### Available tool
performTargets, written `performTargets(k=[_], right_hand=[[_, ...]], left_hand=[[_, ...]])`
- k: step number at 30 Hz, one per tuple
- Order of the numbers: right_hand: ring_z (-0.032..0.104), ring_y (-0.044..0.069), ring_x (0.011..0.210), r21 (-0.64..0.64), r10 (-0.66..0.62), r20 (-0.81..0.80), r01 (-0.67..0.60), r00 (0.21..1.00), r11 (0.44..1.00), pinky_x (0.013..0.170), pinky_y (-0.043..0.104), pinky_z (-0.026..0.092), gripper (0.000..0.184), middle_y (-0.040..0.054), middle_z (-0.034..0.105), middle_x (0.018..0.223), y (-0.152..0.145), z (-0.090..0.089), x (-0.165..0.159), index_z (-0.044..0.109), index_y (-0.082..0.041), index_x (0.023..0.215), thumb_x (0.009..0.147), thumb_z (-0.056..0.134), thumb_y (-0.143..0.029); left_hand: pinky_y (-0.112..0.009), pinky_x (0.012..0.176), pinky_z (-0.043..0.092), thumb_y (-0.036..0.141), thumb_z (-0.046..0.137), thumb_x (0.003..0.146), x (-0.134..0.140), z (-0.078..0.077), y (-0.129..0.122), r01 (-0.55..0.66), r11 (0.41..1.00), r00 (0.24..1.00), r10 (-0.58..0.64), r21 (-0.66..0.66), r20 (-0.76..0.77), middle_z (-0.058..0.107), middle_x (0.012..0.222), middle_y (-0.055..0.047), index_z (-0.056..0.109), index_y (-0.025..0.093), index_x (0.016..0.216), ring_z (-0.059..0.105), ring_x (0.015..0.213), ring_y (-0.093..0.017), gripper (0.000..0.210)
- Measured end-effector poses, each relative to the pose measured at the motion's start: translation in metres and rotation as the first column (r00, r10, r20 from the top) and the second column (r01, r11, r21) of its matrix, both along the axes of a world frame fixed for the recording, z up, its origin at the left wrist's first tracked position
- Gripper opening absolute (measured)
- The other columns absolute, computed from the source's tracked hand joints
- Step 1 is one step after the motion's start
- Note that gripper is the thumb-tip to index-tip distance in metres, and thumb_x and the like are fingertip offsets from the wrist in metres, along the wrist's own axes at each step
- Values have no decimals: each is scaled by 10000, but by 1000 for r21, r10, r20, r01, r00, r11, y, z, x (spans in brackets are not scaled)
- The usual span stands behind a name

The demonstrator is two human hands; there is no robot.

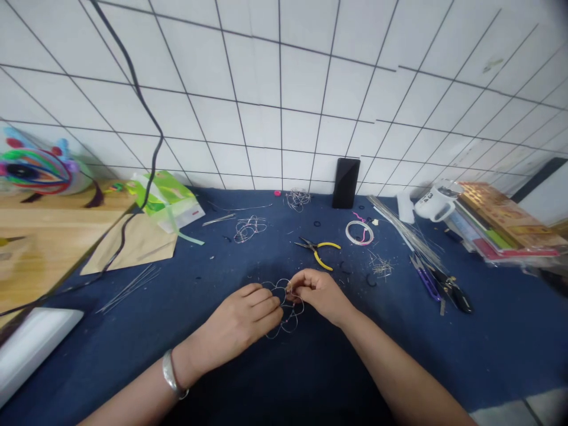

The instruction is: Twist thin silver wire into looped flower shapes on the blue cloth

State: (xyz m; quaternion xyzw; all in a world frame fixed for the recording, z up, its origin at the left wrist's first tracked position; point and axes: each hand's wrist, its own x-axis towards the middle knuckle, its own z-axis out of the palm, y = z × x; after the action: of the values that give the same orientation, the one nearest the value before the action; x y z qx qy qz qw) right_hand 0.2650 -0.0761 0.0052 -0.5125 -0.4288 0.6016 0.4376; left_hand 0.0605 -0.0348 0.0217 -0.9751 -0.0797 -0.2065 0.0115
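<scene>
we hold the wire (293, 305) between our two hands, over the blue cloth (128, 337). our left hand (244, 319) grasps its left side, back of the hand up, fingers across the loops; our right hand (322, 296) pinches its upper right part between thumb and forefinger, though the strands are too fine and blurred to tell exactly which one. the loops spread rightward from the left fingers and reach the right fingertips, so both hands are about equally near. what shows of the piece is roundish, with no clear long axis. beyond our right hand, apart from it, the pliers (316, 247) lie with yellow handles to the right.
</scene>
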Motion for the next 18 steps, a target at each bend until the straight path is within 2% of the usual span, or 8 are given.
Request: performTargets(k=[4, 7, 10, 12, 14, 15, 16, 18], right_hand=[[635, 135, 759, 20, -134, 55, 133, 989, 991, 695, 285, 498, 170, 22, 662, 875, 2, 4, 4, 638, -184, 926, 781, 566, -235], [627, 138, 726, 50, -203, 136, 197, 970, 979, 661, 278, 492, 177, 30, 655, 865, 0, 5, 1, 636, -178, 932, 800, 562, -268], [611, 139, 697, 69, -136, 213, 124, 968, 990, 634, 270, 476, 188, 18, 638, 803, -5, 3, -10, 644, -186, 950, 807, 563, -279], [596, 138, 696, 81, -71, 245, 52, 967, 995, 636, 269, 468, 200, 11, 625, 776, -9, 1, -18, 648, -192, 970, 797, 576, -264], [584, 135, 702, 94, -46, 254, 22, 966, 995, 658, 275, 468, 205, 10, 623, 780, -13, 0, -24, 649, -196, 972, 781, 581, -228], [580, 133, 705, 101, -48, 248, 24, 968, 995, 666, 276, 469, 209, 10, 625, 788, -14, -1, -27, 646, -198, 970, 772, 581, -209], [577, 131, 707, 110, -60, 236, 35, 970, 993, 668, 274, 468, 214, 9, 626, 797, -15, -1, -29, 640, -202, 970, 765, 580, -195], [571, 128, 706, 137, -94, 214, 66, 972, 988, 661, 267, 466, 216, 7, 626, 807, -16, -2, -30, 625, -209, 969, 759, 578, -186]], left_hand=[[-332, 774, 441, 95, 466, 894, -6, -9, 6, -163, 986, 984, 165, -29, 62, 671, 953, -57, 626, 167, 1007, 577, 858, -173, 209], [-312, 729, 436, 114, 512, 875, -10, -16, 10, -323, 944, 936, 329, -70, 123, 675, 894, -53, 635, 167, 989, 585, 817, -170, 176], [-306, 737, 450, 181, 555, 867, -10, -20, 12, -440, 884, 875, 462, -160, 147, 674, 824, -36, 648, 177, 943, 595, 766, -163, 121], [-293, 724, 457, 220, 569, 861, -9, -21, 12, -486, 833, 832, 534, -266, 153, 673, 800, -27, 656, 185, 909, 602, 739, -155, 105], [-259, 671, 455, 245, 574, 854, -7, -21, 10, -490, 757, 795, 591, -432, 135, 666, 774, -16, 655, 189, 862, 599, 702, -138, 99], [-239, 634, 448, 259, 579, 847, -6, -21, 10, -476, 699, 780, 616, -534, 111, 658, 753, -9, 650, 188, 837, 590, 677, -127, 100], [-220, 593, 435, 278, 589, 838, -5, -20, 9, -452, 622, 766, 638, -640, 79, 642, 723, -1, 639, 186, 813, 576, 645, -115, 107], [-198, 541, 409, 321, 616, 816, -3, -19, 9, -365, 423, 753, 658, -829, 4, 594, 654, 19, 605, 176, 780, 538, 587, -96, 150]])
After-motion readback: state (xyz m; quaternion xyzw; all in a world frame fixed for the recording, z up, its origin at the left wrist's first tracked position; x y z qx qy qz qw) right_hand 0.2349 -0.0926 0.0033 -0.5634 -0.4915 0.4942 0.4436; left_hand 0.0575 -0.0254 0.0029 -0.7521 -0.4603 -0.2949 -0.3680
